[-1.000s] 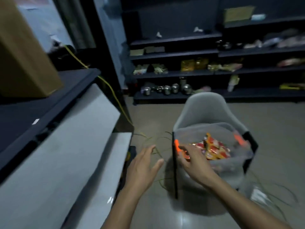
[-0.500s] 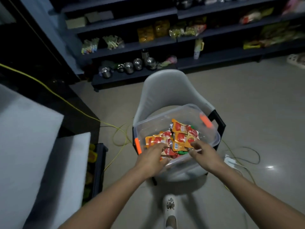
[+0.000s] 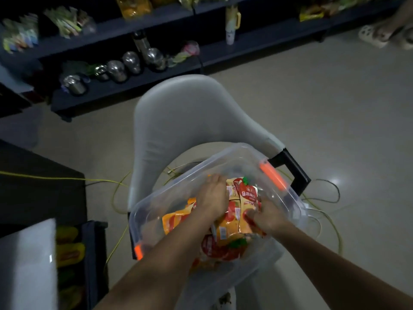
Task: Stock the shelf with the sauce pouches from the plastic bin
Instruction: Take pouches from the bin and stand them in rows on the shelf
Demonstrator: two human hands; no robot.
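Observation:
A clear plastic bin [image 3: 237,153] with orange latches [image 3: 273,176] sits on the seat of a grey chair [image 3: 178,121]. Several orange and red sauce pouches [image 3: 230,224] lie heaped inside it. Both my hands are down in the bin. My left hand [image 3: 213,195] lies over the middle of the heap with its fingers curled down round pouches at the far side. My right hand [image 3: 266,217] is at the right of the heap, its fingers curled onto a pouch with a red label [image 3: 248,195]. A dark shelf [image 3: 93,253] at lower left holds yellow packs [image 3: 69,249].
Dark shelving along the far wall carries steel vessels [image 3: 118,70] and packets. A yellow cable [image 3: 116,198] loops over the floor around the chair. A white panel [image 3: 26,265] fills the lower left corner. Another person's foot and a white slipper [image 3: 371,36] show at top right.
My view has tilted down and closer over the bin. Both hands have gone from the bin's near rim into the heap of pouches and curled round them.

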